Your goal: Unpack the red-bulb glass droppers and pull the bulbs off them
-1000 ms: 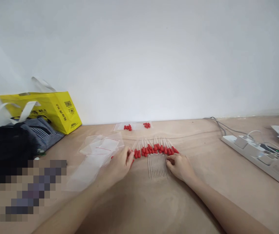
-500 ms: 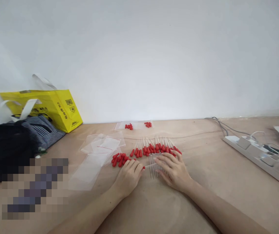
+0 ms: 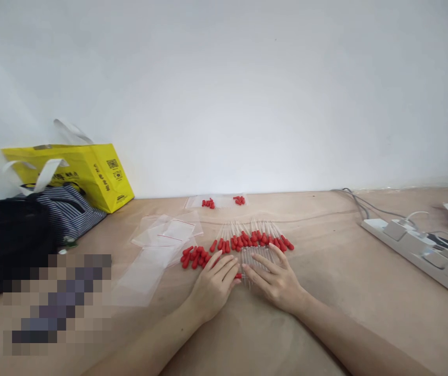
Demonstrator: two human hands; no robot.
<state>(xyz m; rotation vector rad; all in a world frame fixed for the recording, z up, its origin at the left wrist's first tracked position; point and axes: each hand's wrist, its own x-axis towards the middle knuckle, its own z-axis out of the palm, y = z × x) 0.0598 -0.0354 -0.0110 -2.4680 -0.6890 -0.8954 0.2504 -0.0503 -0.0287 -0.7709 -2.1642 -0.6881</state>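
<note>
A red rubber bulb (image 3: 238, 275) shows at the fingertips of my left hand (image 3: 216, 286), which is closed on it. From the bulb a clear tube runs right, under the index finger of my right hand (image 3: 276, 279). That hand's thumb is hidden, and its other fingers spread over a row of clear pipette tubes (image 3: 253, 258). Behind both hands lies a fan of droppers (image 3: 247, 237), red bulbs towards me and thin tips pointing away. A pile of loose red bulbs (image 3: 195, 256) sits just beyond my left hand.
Clear zip bags (image 3: 145, 271) lie left of the bulbs. A further bag (image 3: 224, 201) with red bulbs rests near the wall. Yellow (image 3: 106, 177), striped and black bags stand at left. A power strip (image 3: 415, 256) with plugs and cables is at right.
My left hand has moved slightly right and nearer to me with the red bulb. The gap between my hands has narrowed, and less of the held tube shows.
</note>
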